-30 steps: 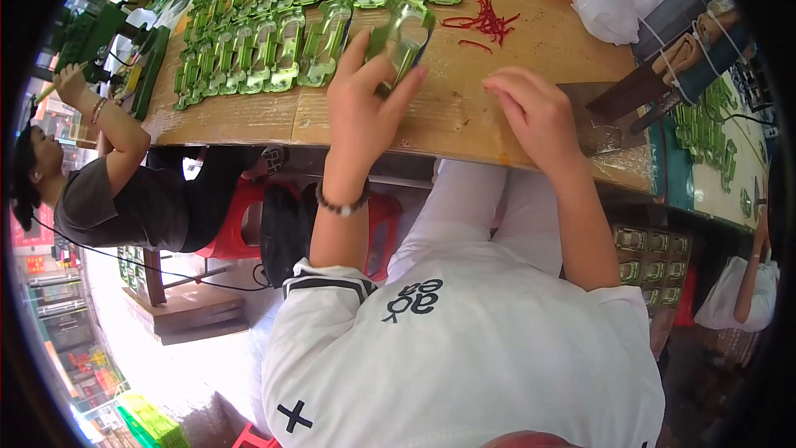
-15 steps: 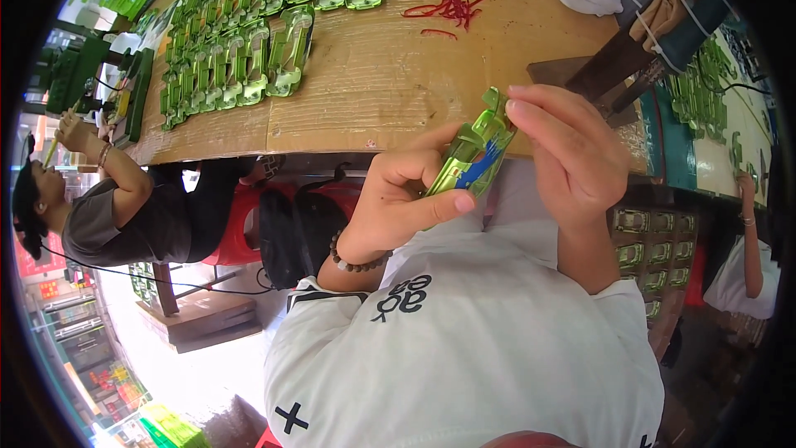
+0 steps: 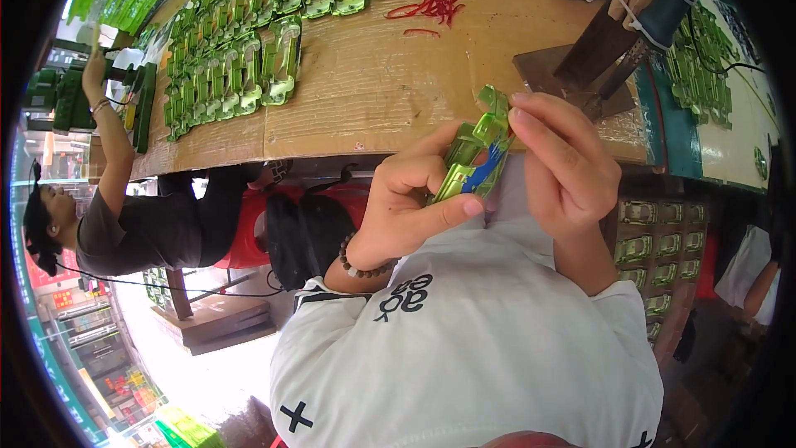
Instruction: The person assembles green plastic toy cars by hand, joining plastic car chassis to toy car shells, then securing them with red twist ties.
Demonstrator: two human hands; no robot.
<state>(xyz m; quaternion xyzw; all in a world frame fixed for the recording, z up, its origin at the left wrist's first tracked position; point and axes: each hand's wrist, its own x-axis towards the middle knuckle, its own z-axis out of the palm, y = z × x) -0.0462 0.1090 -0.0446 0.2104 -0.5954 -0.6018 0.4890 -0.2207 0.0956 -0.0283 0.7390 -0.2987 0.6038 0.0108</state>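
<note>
"Frame (image 3: 479,154), green: location?"

"I observe it at the tabletop's (image 3: 356,87) near edge, long axis slanting from left hand (image 3: 408,199) up toward right hand (image 3: 578,164)."

"Grip condition?"

"Left clasps the lower end; right fingertips lie at the upper. Whether they pinch, I cannot tell."

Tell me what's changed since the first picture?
The left hand has brought its green plastic frame back from over the table toward the body. The right hand has come to the frame's upper end, though its exact grip is unclear. The co-worker's arm has straightened upward. The left hand's hold, the red strips and the rows of green frames stayed.
</note>
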